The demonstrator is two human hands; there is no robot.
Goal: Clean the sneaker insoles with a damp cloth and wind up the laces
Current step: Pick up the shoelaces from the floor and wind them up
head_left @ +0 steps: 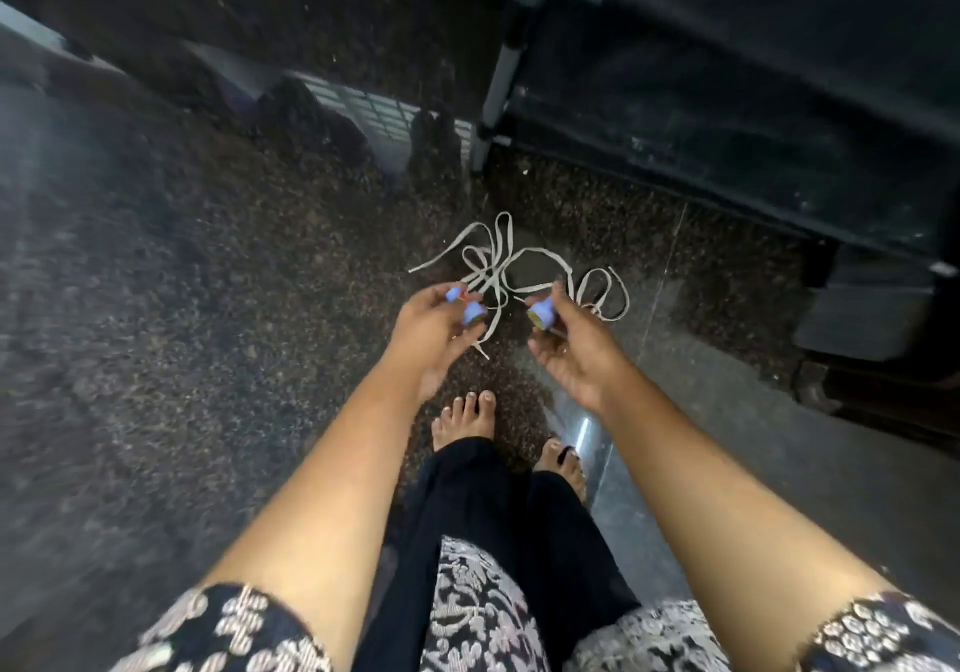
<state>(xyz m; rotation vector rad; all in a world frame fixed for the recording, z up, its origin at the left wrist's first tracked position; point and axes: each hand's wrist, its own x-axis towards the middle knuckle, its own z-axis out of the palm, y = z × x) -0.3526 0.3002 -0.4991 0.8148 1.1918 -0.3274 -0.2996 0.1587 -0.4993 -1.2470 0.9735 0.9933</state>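
White sneaker laces (498, 266) lie in a loose tangle on the dark speckled floor just ahead of my hands. My left hand (436, 328) is raised above them, its fingertips carrying small light-blue caps (470, 307). My right hand (571, 349) is level with it to the right, with a light-blue piece with a yellow rim (540, 313) at its fingertips. Neither hand touches the laces. Whether the blue pieces are worn or pinched I cannot tell. No insoles or cloth are in view.
A dark cabinet or rack (753, 99) with a grey metal leg (498, 73) stands at the upper right, close behind the laces. A dark box (872, 307) sits at the right edge. My bare feet (467, 416) stand on the granite floor (182, 281) below my hands.
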